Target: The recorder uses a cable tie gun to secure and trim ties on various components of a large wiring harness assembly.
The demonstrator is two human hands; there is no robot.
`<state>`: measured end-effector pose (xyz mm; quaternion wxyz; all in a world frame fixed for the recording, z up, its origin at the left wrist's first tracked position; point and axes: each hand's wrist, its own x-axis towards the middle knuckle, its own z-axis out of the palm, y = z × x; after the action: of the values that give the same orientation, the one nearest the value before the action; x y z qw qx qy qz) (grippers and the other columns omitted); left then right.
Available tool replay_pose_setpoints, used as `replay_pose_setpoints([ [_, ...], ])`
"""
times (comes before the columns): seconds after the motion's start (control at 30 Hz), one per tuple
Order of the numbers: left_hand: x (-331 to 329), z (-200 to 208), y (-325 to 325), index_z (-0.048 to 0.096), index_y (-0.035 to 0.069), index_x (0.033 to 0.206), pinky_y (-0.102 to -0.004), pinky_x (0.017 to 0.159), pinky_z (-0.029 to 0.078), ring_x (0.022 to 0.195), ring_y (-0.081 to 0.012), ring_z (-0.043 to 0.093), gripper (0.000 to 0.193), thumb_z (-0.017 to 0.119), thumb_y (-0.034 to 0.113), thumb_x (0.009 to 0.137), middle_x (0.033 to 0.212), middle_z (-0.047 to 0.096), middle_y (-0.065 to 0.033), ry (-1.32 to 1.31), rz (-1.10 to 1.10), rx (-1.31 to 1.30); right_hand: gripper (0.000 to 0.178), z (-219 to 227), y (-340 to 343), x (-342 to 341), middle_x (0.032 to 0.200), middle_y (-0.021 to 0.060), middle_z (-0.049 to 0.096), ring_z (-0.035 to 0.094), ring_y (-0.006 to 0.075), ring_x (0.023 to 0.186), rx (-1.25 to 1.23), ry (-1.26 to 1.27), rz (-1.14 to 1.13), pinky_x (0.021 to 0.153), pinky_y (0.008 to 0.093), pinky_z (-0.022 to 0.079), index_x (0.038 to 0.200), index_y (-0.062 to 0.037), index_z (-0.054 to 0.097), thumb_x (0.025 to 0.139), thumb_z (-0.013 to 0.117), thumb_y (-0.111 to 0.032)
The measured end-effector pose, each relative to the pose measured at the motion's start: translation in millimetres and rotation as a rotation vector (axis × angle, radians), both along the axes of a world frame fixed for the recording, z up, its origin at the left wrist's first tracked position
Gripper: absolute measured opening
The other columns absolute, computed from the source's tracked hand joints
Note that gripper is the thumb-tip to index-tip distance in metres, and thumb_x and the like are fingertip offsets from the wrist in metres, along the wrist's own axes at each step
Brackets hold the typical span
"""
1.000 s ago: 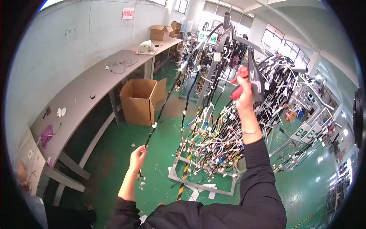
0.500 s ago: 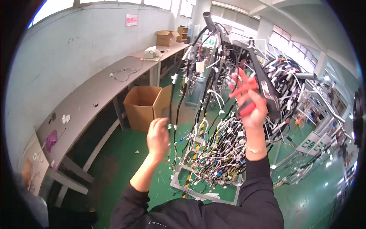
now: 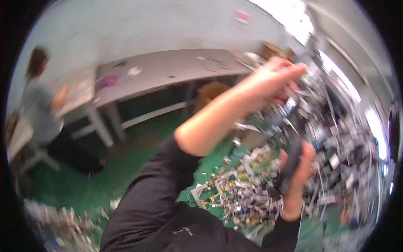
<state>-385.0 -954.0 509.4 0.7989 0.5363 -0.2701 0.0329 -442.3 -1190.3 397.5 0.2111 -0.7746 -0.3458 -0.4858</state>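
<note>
My left hand reaches up and across to the right, near the upper part of the hanging wire harnesses. Motion smears its fingers, so whether they grip a wire cannot be made out. Lower down, my right hand is closed around a dark, long-bodied hand tool, which showed red grips a moment earlier. Behind and below it spreads a dense mass of cables with white connectors and tags.
A long grey workbench runs along the wall, with a purple cloth or bag on it. Beneath its far end stands an open cardboard box. Another person is at a table on the left. More harnesses lie at lower left.
The view has swung to the left and blurred. My left hand has gone up and right toward the harness top. My right hand has come down with the tool, now turned differently.
</note>
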Motion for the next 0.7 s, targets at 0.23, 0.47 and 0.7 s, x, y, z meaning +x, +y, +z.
replay_pose_setpoints([
  [0.23,-20,0,-37,0.054,0.007,0.136,-0.0220,0.083,0.052,0.092,-0.0076,0.059,0.060,0.078,-0.002,0.082,0.102,0.058,0.0001,-0.273,-0.169,0.188,0.041,33,-19,-15,0.107,0.0183,0.063,0.063,0.0300,0.091,-0.039,-0.008,0.046,0.078,0.0355,0.052,0.114,0.0057,0.058,0.076,0.073,0.003],
  [0.47,-18,17,-21,0.054,-0.003,0.136,-0.0158,0.048,0.030,0.058,-0.0008,0.043,0.053,0.071,0.026,0.094,0.080,0.058,0.0011,-0.191,0.094,0.216,0.047,27,-23,-15,0.109,0.0175,0.061,0.062,0.0298,0.094,-0.029,0.010,-0.004,0.081,0.0356,0.052,0.117,0.0046,0.057,0.074,0.074,0.004],
  [0.7,3,15,-33,0.056,-0.002,0.131,-0.0233,0.075,0.044,0.084,-0.0073,0.057,0.059,0.082,0.025,0.085,0.089,0.062,-0.0014,-0.384,0.212,0.625,0.043,32,-13,3,0.106,0.0162,0.061,0.063,0.0282,0.092,0.035,-0.056,-0.033,0.083,0.0347,0.053,0.117,0.0042,0.057,0.078,0.075,0.002],
])
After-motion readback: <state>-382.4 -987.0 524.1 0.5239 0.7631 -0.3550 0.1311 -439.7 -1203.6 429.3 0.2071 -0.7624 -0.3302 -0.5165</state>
